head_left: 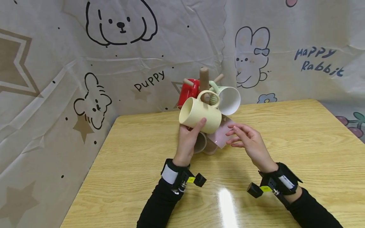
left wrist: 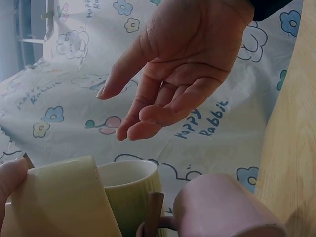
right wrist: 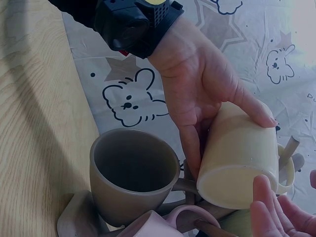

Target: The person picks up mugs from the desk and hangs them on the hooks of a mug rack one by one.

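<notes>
A pale yellow mug (head_left: 203, 118) is gripped round its body by my left hand (head_left: 186, 142), thumb on the near side. It lies tilted, handle up, in front of a wooden mug tree (head_left: 204, 76); whether a peg passes through the handle I cannot tell. My right hand (head_left: 251, 144) hovers with loosely bent fingers to the right of a pink mug (head_left: 220, 136), holding nothing. In the right wrist view, the left hand's fingers reach behind the yellow mug (right wrist: 239, 153), and the right fingertips (right wrist: 264, 202) show close to its base.
Also on the tree are a red mug (head_left: 188, 93) at the back left, a green mug with a white inside (head_left: 229, 99) at the right, and a grey-brown mug (right wrist: 133, 173) low down. The tree stands on a wooden table (head_left: 137, 174) before a printed cloth backdrop (head_left: 171, 31).
</notes>
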Motion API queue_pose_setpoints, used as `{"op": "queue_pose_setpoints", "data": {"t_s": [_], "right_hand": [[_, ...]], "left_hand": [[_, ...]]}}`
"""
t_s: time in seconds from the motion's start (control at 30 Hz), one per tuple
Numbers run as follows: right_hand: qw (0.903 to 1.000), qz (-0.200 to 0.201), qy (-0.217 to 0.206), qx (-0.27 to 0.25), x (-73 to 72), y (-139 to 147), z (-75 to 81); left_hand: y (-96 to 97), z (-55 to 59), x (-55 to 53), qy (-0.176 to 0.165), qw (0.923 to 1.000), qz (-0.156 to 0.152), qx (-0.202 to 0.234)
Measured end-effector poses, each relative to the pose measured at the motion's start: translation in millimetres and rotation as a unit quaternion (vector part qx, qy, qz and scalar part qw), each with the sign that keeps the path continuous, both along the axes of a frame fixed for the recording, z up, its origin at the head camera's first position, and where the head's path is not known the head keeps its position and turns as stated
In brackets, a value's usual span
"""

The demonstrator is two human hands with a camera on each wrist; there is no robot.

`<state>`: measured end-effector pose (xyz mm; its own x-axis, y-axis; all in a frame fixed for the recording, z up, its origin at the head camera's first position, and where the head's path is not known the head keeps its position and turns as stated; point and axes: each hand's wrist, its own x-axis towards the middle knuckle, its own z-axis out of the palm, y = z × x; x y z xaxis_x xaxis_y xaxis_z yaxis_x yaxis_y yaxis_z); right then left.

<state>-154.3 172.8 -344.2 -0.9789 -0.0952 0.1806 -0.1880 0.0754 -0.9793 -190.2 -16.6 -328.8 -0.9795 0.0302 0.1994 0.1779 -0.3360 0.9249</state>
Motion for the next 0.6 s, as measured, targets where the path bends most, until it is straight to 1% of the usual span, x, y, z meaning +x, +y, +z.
{"op": "queue_pose_setpoints", "data": {"t_s": [0.27,0.4,0.6], "right_hand": [[1.0000,0.003,-0.001,-0.001,-0.7,0.2,-0.2],[1.0000,0.003,-0.002,-0.003,-1.0,0.3,-0.1],[1.0000,0.003,-0.003,-0.003,-0.8,0.9,0.1]], "left_hand": [[-2.5,-1.2,0.3,-0.001,1.0000,0.000,-0.007],[-4.8,-1.8,-0.7,0.004,0.9997,0.004,-0.023],[-8.7,-0.4,-0.4,-0.005,0.9991,0.004,-0.043]]}}
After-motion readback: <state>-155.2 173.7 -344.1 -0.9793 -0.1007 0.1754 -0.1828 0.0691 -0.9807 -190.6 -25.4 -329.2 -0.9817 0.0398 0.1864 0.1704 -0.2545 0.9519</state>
